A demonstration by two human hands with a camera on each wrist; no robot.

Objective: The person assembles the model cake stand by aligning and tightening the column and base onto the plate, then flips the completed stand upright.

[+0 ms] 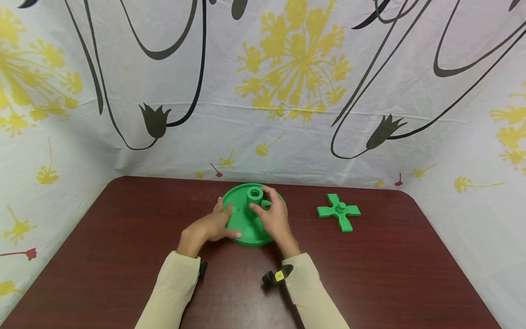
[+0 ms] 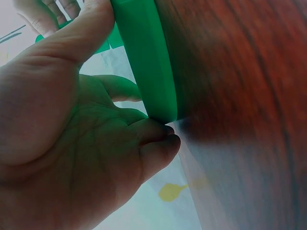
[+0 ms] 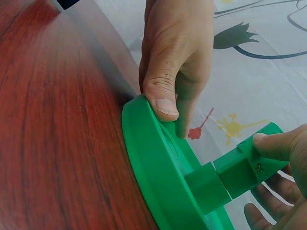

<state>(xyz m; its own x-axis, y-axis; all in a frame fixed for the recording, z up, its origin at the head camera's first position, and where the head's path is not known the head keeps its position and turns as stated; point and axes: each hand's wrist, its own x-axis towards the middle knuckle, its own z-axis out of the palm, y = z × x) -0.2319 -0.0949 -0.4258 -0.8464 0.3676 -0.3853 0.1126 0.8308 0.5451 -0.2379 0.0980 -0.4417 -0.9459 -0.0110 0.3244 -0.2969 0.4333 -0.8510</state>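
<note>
A round green disc (image 1: 251, 236) with a raised rim lies on the table, a short post rising from its middle. On that post stands a hollow green cylinder (image 1: 255, 199), open at the top, and a thin seam parts the two in the right wrist view. My left hand (image 1: 208, 227) grips the disc's near-left edge, thumb over the rim (image 3: 144, 139) and fingers at its outer side. With thumb and fingers on opposite sides, my right hand (image 1: 276, 220) holds the cylinder (image 3: 249, 165), whose side bears small raised marks. A short green arm beside the cylinder is partly covered by the right hand.
A green cross-shaped piece (image 1: 347, 210) with a round knob lies on the table to the right of the disc. The dark red-brown table (image 1: 370, 283) meets a white patterned cloth (image 1: 213, 151) at the back and sides.
</note>
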